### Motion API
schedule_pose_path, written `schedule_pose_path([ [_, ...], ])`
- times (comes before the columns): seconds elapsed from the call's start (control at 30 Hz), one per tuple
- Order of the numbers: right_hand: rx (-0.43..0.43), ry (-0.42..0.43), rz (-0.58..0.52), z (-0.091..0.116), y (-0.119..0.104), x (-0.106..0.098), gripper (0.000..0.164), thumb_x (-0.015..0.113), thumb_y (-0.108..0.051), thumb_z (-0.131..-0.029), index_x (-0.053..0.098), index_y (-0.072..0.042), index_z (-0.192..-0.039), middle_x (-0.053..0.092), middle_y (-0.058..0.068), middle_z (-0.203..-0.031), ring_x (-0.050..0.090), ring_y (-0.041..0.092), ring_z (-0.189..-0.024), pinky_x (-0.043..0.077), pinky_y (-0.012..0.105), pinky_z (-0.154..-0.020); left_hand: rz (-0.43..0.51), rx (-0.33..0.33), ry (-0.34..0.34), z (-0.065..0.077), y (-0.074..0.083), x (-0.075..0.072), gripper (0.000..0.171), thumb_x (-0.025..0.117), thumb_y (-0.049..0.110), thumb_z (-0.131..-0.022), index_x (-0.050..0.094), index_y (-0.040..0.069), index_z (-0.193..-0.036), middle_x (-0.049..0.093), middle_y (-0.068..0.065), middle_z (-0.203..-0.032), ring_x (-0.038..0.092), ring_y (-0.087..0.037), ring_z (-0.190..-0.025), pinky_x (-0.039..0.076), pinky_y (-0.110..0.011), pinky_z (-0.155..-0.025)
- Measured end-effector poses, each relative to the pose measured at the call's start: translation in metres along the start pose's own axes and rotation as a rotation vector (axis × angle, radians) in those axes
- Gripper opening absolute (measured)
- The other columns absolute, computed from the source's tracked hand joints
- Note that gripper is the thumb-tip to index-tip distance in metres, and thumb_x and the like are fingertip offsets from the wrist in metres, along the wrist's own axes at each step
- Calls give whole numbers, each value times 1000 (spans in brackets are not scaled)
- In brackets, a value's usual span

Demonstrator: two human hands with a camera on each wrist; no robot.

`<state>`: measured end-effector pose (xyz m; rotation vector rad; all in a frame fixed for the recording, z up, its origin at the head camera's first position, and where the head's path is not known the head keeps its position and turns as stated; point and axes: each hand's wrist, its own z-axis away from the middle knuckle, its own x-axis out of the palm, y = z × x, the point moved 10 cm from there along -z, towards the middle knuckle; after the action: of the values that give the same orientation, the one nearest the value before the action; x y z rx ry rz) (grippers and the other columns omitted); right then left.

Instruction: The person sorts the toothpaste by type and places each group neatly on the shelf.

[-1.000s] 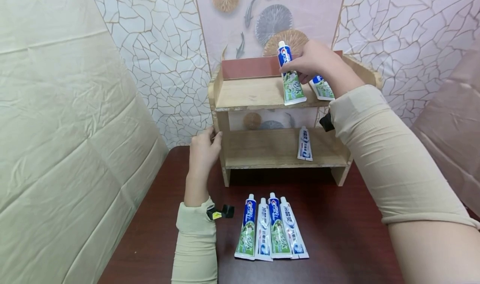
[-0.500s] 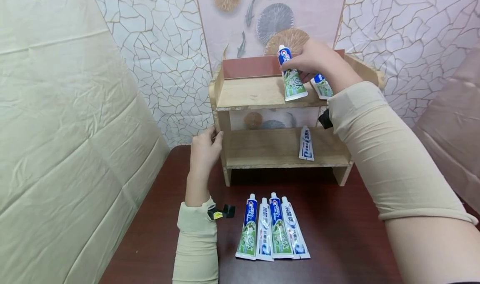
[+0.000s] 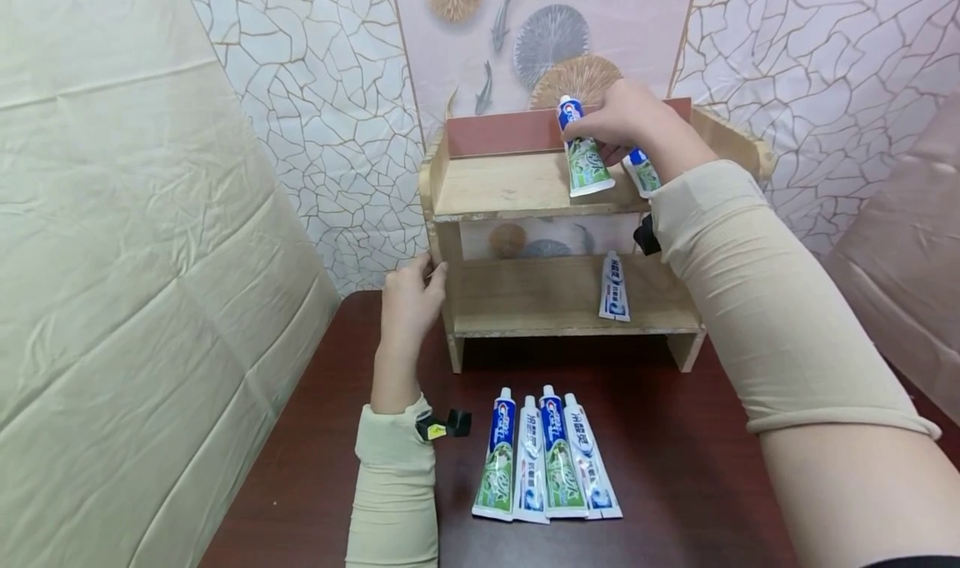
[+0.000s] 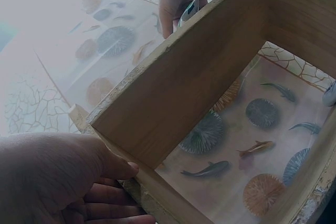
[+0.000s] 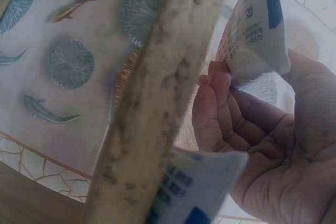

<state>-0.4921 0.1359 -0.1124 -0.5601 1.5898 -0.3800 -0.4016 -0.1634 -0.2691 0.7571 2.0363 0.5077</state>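
My right hand (image 3: 633,127) pinches a blue-and-green toothpaste tube (image 3: 588,168) over the top board of a small wooden shelf (image 3: 502,186). The tube's cap points to the back and its flat end to the front; in the right wrist view, the tube's back (image 5: 257,30) stands between thumb and fingers. My left hand (image 3: 408,301) grips the shelf's left side panel, thumb (image 4: 118,166) at its front edge. Another blue-and-green tube (image 3: 642,174) lies on the top board, partly covered by my right wrist. A white toothpaste tube (image 3: 613,289) lies on the lower board.
On the dark red table (image 3: 675,460), in front of the shelf, two blue-and-green tubes (image 3: 561,460) and two white tubes (image 3: 529,468) lie side by side, alternating. A reddish strip (image 3: 502,135) runs along the shelf's back. Patterned cloth walls (image 3: 330,118) surround the table.
My right hand has lowered the toothpaste tube slightly toward the top board. My left hand keeps its grip on the side panel.
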Motion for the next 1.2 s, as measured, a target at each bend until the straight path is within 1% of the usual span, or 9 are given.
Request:
schedule_pose_path([
  [0.1, 21, -4, 4, -3, 3, 0, 51, 70, -45, -89, 62, 4, -103, 68, 5, -69, 70, 18, -60, 63, 38, -69, 5, 4, 2, -1, 1, 0, 32, 60, 27, -101, 71, 3, -118, 74, -15, -110, 71, -32, -103, 58, -44, -89],
  [0.2, 35, -11, 16, -5, 8, 1, 53, 70, -46, -89, 60, 4, -104, 68, 6, -70, 71, 19, -61, 63, 38, -68, 8, 10, 7, -1, 3, -1, 29, 61, 26, -101, 72, 3, -115, 75, -14, -108, 71, -31, -101, 58, -43, -90],
  [0.47, 34, -18, -2, -7, 13, 6, 53, 70, -46, -89, 58, 3, -103, 67, 6, -68, 70, 18, -60, 63, 37, -67, 5, 24, 17, -1, 6, -2, 26, 61, 27, -101, 73, 5, -107, 76, -12, -102, 72, -31, -97, 58, -44, -86],
  [0.6, 41, -22, -9, -7, 14, 8, 54, 71, -46, -88, 57, 3, -103, 66, 7, -70, 70, 18, -60, 63, 37, -65, -5, 24, 19, -2, 5, -2, 25, 61, 27, -101, 72, 5, -104, 76, -12, -99, 72, -31, -95, 58, -45, -84],
  [0.67, 47, -18, 24, -8, 14, 10, 55, 71, -48, -87, 57, 3, -101, 66, 7, -71, 70, 17, -59, 62, 35, -63, -8, 22, 17, -2, 5, -1, 25, 61, 27, -101, 72, 5, -104, 76, -12, -100, 72, -31, -95, 58, -44, -85],
  [0.87, 41, -17, 199, -10, 14, 13, 55, 68, -55, -87, 51, -3, -92, 60, 6, -74, 64, 14, -53, 58, 30, -54, -6, 8, 5, -1, 4, 0, 29, 60, 28, -101, 72, 4, -113, 76, -12, -104, 71, -31, -98, 57, -44, -87],
  [1.03, 36, -23, 194, -8, 11, 14, 53, 67, -54, -89, 50, -4, -91, 60, 8, -76, 67, 16, -55, 60, 32, -56, -6, 4, 7, -1, 3, -1, 31, 60, 29, -101, 72, 4, -116, 76, -12, -106, 71, -30, -101, 57, -44, -88],
  [1.1, 36, -36, 180, -6, 11, 16, 53, 66, -53, -90, 52, -3, -92, 61, 8, -74, 68, 17, -57, 60, 33, -57, -4, 0, 4, -1, 2, -1, 32, 60, 29, -101, 71, 3, -118, 75, -13, -108, 71, -30, -102, 57, -44, -89],
  [1.2, 37, -53, 166, -4, 12, 18, 52, 65, -53, -91, 54, -1, -91, 64, 8, -71, 70, 18, -59, 61, 33, -59, -4, -4, 0, -1, 0, 0, 31, 60, 29, -101, 71, 4, -117, 75, -12, -107, 71, -29, -101, 58, -43, -89],
])
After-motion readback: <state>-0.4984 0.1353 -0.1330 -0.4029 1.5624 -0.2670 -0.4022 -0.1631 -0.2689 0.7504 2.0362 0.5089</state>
